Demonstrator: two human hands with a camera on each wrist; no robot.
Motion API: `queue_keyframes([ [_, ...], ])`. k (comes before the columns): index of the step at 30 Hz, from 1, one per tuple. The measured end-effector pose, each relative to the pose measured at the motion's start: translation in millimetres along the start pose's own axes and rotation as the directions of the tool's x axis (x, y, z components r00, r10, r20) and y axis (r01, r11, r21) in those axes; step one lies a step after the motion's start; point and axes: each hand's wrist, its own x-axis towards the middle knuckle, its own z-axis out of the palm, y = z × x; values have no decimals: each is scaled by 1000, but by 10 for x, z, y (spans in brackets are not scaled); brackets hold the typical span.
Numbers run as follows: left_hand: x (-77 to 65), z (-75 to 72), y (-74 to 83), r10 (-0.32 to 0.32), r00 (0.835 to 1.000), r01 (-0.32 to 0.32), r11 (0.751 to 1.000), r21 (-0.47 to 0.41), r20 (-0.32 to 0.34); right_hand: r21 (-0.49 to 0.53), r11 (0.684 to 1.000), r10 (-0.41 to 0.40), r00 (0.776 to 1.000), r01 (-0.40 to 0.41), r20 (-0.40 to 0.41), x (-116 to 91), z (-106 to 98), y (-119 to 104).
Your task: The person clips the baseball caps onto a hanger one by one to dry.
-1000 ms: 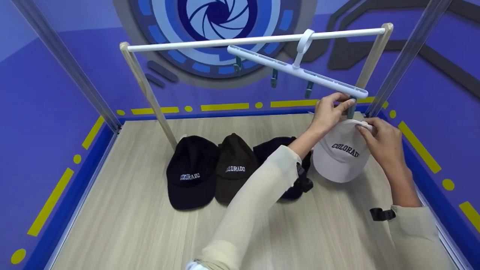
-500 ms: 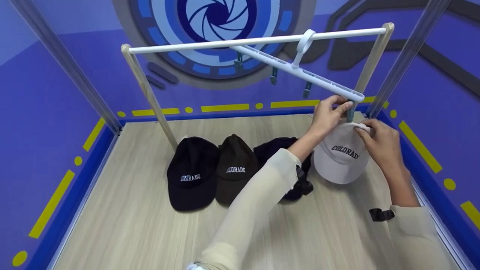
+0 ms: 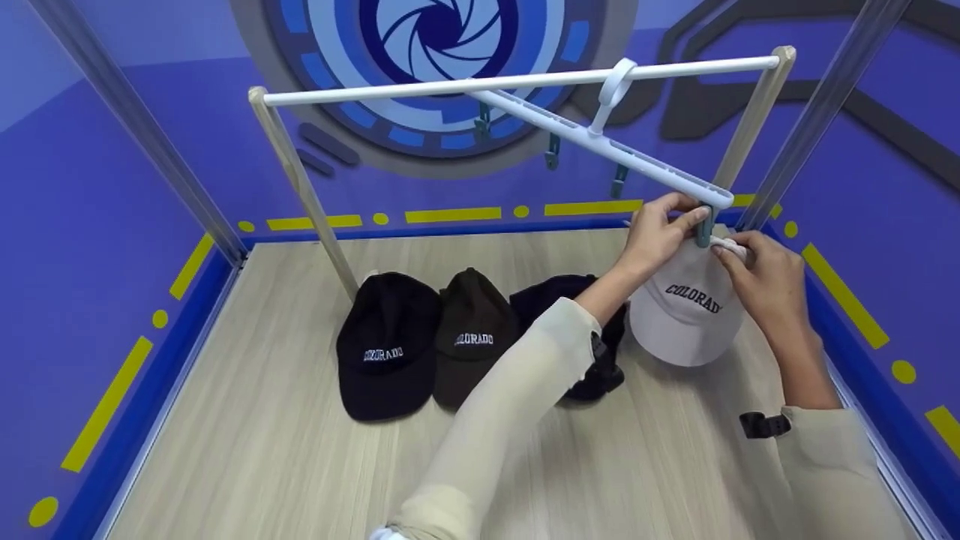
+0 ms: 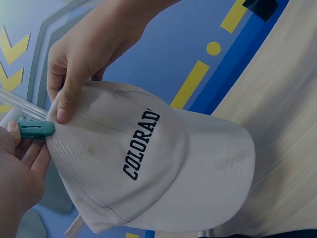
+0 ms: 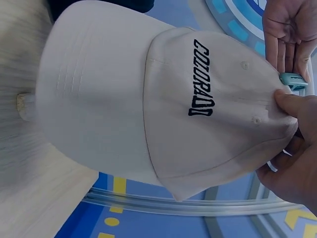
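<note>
My left hand (image 3: 660,231) pinches the dark green clip (image 3: 705,226) at the right end of the pale blue hanger (image 3: 652,166). Just below, my right hand (image 3: 769,279) holds the folded top of a white cap (image 3: 686,300) lettered "COLORADO" between thumb and fingers. The cap hangs brim down, and the clip's lower end overlaps the top edge of its crown. In the left wrist view the green clip (image 4: 37,129) meets the crown fabric of the white cap (image 4: 148,158). Whether its jaws grip the fabric, I cannot tell.
The hanger hooks over a white rod (image 3: 450,88) on wooden posts. More clips (image 3: 553,152) dangle along it. A black cap (image 3: 386,345), a dark brown cap (image 3: 472,337) and another dark cap (image 3: 551,296), partly behind my left arm, sit on the wooden table (image 3: 262,465).
The hanger's right end has tipped slightly lower with the clip. The clip's lower end, earlier just above the white cap, now overlaps its top edge. Both hands keep their hold.
</note>
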Motion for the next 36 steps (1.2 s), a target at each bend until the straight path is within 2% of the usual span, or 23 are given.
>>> queue_keyframes([
  [6, -45, -21, 18, 22, 1000, -22, 997, 70, -6, 3, 1000, -10, 1000, 10, -4, 10, -24, -72],
  [13, -88, -40, 57, 40, 999, -39, 995, 86, -4, 13, 1000, -4, 1000, 4, 0, 13, -53, -120],
  [21, -211, -148, 119, 30, 993, -41, 995, 94, 113, -3, 999, -43, 999, 43, 3, 32, -39, -98],
  [26, -330, -212, 30, 93, 984, -115, 983, 142, 150, 10, 1000, -28, 999, 28, 34, 19, -12, -84],
  [29, -401, -338, -79, 139, 974, -182, 951, 251, 179, 17, 1000, -12, 998, 11, 61, 6, 17, -74],
  [31, -431, -461, -132, 152, 965, -220, 913, 344, 213, 21, 1000, -4, 997, 2, 78, 4, 29, -69],
  [33, -448, -602, -170, 163, 956, -258, 865, 430, 245, 16, 1000, 9, 994, -10, 106, 3, 32, -67],
  [36, -483, -836, -200, 146, 942, -288, 813, 506, 301, -3, 1000, 23, 987, -23, 157, -3, 13, -73],
])
